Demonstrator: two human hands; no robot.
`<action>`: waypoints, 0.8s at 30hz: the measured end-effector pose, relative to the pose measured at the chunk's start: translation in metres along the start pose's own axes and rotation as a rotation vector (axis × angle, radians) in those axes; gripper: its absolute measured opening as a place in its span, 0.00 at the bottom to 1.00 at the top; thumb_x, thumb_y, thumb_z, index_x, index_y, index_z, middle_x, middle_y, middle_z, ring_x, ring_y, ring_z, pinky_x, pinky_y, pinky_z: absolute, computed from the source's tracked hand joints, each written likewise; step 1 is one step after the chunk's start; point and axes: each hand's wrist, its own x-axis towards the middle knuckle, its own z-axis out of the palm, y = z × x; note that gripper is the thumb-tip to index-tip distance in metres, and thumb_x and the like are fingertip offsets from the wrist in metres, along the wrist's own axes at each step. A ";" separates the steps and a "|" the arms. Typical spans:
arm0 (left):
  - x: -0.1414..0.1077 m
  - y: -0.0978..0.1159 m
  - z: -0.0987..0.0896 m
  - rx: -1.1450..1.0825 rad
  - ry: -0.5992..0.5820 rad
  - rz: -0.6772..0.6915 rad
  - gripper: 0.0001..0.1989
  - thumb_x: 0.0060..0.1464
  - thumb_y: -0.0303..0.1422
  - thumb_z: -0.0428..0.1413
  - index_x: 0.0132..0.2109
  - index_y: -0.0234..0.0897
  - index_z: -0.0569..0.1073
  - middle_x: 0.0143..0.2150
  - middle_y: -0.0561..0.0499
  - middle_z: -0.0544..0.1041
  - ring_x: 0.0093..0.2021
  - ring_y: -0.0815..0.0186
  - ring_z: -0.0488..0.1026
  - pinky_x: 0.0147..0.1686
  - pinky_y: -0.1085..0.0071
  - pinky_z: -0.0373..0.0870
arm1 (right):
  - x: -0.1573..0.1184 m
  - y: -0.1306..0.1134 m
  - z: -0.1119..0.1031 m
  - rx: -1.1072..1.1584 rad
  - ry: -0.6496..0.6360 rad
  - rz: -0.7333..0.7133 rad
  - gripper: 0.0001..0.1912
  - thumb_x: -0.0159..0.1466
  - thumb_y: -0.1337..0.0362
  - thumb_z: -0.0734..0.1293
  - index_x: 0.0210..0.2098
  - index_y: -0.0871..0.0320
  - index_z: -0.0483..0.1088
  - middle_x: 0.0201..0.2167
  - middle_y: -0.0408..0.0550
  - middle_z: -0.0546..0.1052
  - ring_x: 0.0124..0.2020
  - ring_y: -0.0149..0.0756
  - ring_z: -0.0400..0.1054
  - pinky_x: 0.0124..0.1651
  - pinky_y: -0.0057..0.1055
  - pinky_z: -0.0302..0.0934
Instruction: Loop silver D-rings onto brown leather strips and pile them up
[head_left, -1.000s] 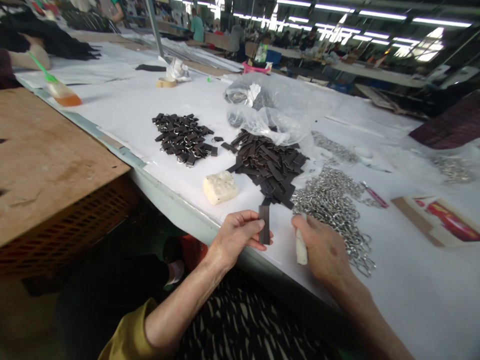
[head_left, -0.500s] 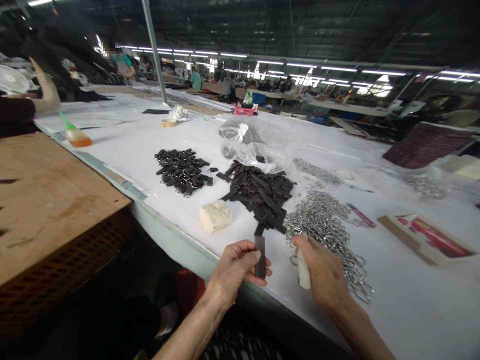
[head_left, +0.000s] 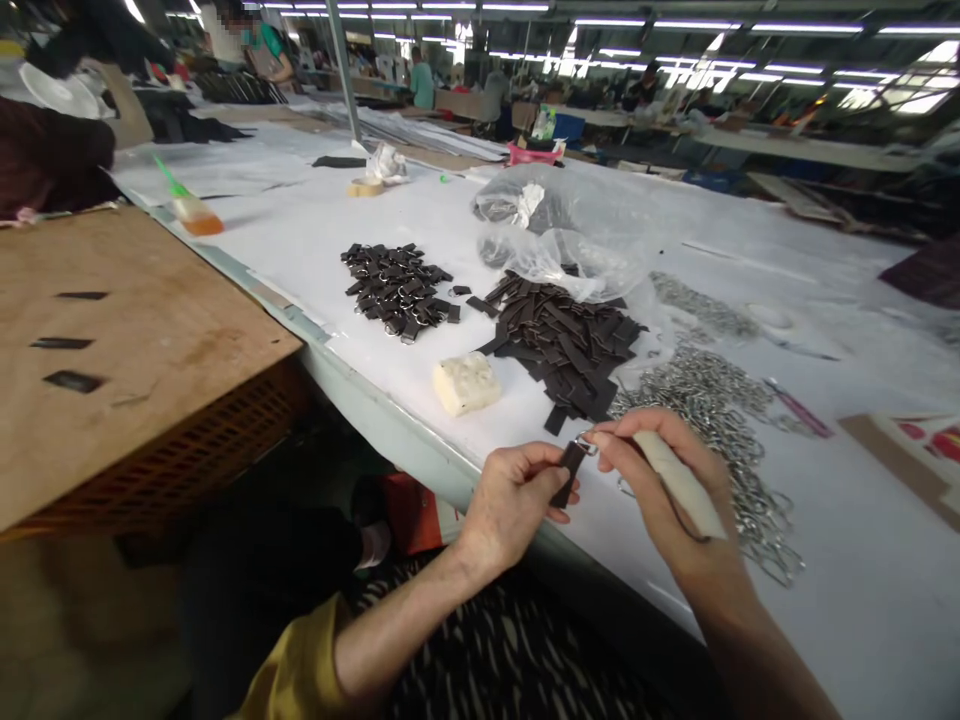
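Note:
Between its thumb and fingers, my left hand (head_left: 517,500) pinches a dark strip (head_left: 570,474) near the table edge. My right hand (head_left: 667,480) holds a metal ring (head_left: 585,445) at the strip's upper end, and a pale-handled tool (head_left: 679,485) lies across that palm. The tool's tip is hidden. Beyond my hands is a pile of dark strips (head_left: 562,335). A heap of metal rings (head_left: 712,420) spreads beside and behind my right hand. Left of the strips sits a cream block (head_left: 466,383), with a pile of strips fitted with rings (head_left: 397,285) behind it.
Clear plastic bags (head_left: 570,220) lie behind the strips. A bottle of orange liquid (head_left: 196,213) stands at the far left. A pink-handled tool (head_left: 799,408) and a cardboard box (head_left: 900,450) are on the right. A wooden board (head_left: 150,370) adjoins the table; another person's arm (head_left: 127,105) shows at upper left.
My right hand has come away from the ring heap, bringing a ring to the strip in my left hand. The strip is now tilted. The view has shifted, moving the table items up in the picture.

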 end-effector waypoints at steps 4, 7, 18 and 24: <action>0.000 -0.001 -0.002 0.077 0.008 0.036 0.10 0.50 0.31 0.51 0.36 0.32 0.75 0.29 0.49 0.73 0.32 0.65 0.71 0.27 0.73 0.69 | 0.000 -0.005 -0.001 -0.029 -0.057 -0.016 0.05 0.59 0.62 0.65 0.30 0.54 0.64 0.24 0.40 0.72 0.27 0.31 0.67 0.32 0.27 0.61; -0.001 -0.001 -0.005 0.200 -0.022 0.115 0.11 0.51 0.31 0.49 0.34 0.34 0.76 0.28 0.50 0.73 0.30 0.67 0.69 0.28 0.74 0.67 | 0.003 -0.003 -0.006 -0.092 -0.108 -0.039 0.04 0.60 0.62 0.65 0.30 0.54 0.65 0.23 0.41 0.71 0.26 0.32 0.67 0.29 0.26 0.60; -0.003 0.002 -0.004 0.120 -0.054 0.064 0.11 0.50 0.32 0.51 0.41 0.35 0.72 0.27 0.51 0.73 0.31 0.65 0.71 0.28 0.73 0.68 | 0.011 -0.001 -0.021 -0.104 -0.251 0.007 0.06 0.59 0.61 0.65 0.29 0.54 0.64 0.20 0.40 0.72 0.29 0.34 0.70 0.30 0.27 0.62; 0.003 0.007 -0.008 -0.212 -0.028 -0.044 0.27 0.42 0.28 0.56 0.53 0.32 0.64 0.29 0.50 0.75 0.31 0.62 0.75 0.30 0.67 0.72 | -0.007 0.007 -0.013 -0.182 -0.057 -0.217 0.03 0.60 0.65 0.65 0.31 0.54 0.65 0.33 0.44 0.76 0.30 0.32 0.72 0.33 0.27 0.65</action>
